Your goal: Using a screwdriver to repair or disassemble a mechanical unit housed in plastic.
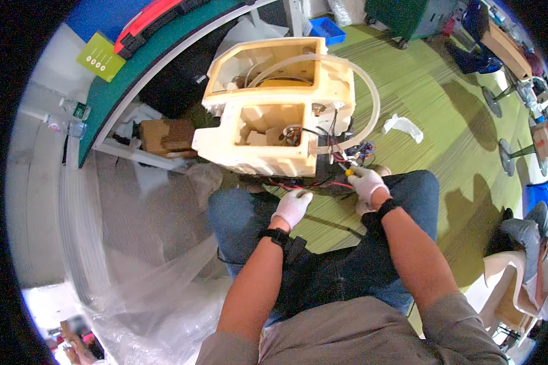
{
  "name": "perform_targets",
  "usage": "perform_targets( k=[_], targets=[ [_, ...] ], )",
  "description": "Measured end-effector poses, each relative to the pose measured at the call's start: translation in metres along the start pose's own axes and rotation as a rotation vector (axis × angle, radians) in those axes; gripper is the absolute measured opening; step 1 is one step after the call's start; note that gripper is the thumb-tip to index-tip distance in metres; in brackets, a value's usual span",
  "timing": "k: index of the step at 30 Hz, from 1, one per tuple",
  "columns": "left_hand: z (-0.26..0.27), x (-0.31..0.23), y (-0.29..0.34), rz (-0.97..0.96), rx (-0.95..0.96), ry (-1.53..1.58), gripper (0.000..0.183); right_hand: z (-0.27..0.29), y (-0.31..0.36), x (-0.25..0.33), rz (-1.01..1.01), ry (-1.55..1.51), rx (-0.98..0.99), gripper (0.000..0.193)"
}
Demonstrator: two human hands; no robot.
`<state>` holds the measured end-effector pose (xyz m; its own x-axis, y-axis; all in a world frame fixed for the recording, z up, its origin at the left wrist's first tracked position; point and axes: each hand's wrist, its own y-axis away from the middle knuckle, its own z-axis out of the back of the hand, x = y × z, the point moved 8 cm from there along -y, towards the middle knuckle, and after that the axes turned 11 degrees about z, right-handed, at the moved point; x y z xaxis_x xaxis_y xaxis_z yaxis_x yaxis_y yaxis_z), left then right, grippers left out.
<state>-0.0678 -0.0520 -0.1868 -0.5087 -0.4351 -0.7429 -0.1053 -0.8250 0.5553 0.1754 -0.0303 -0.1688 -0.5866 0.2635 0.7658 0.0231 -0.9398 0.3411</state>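
A cream plastic tank-like housing (260, 115) with two open compartments stands in front of my knees. A clear hose (374, 100) loops from it round its right side. My right hand (368, 184), in a white glove, is closed round a yellow-handled screwdriver (349, 173), its tip toward a bundle of wires (362, 152) at the housing's lower right corner. Just below the housing's front edge is my left hand (292, 207), also gloved, with fingers curled together near a red wire (282, 185). Whatever those fingers hold, if anything, is hidden.
Clear plastic sheeting (158, 298) spreads at the left. A green-topped bench (106, 115) curves along that side, with a cardboard box (164, 137) under it. A white scrap (403, 127) lies on the green floor. A seated person (526, 243) is at far right.
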Motion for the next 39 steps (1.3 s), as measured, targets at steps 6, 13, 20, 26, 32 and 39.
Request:
perform_targets(
  k=[6,13,20,26,32,39],
  targets=[
    [-0.006,0.031,-0.014,0.188,-0.001,0.146,0.036,0.003,-0.01,-0.005,0.068,-0.094,-0.031,0.04],
    [-0.011,0.061,-0.025,0.204,0.008,0.055,0.029,0.001,-0.003,0.013,0.04,-0.111,0.035,0.044],
    [-0.02,0.069,-0.032,0.168,0.053,0.076,0.021,0.001,0.01,0.022,-0.007,-0.141,0.138,0.044],
    [-0.022,0.062,-0.028,0.18,0.063,0.069,0.02,-0.004,0.009,0.012,-0.058,-0.112,0.159,0.042],
    [-0.01,0.027,-0.011,0.118,-0.014,-0.006,0.019,-0.006,-0.001,-0.005,0.025,-0.02,0.14,0.045],
    [0.083,0.023,0.008,0.034,-0.523,1.038,0.023,-0.007,0.002,-0.005,-0.028,-0.016,0.164,0.044]
  ],
)
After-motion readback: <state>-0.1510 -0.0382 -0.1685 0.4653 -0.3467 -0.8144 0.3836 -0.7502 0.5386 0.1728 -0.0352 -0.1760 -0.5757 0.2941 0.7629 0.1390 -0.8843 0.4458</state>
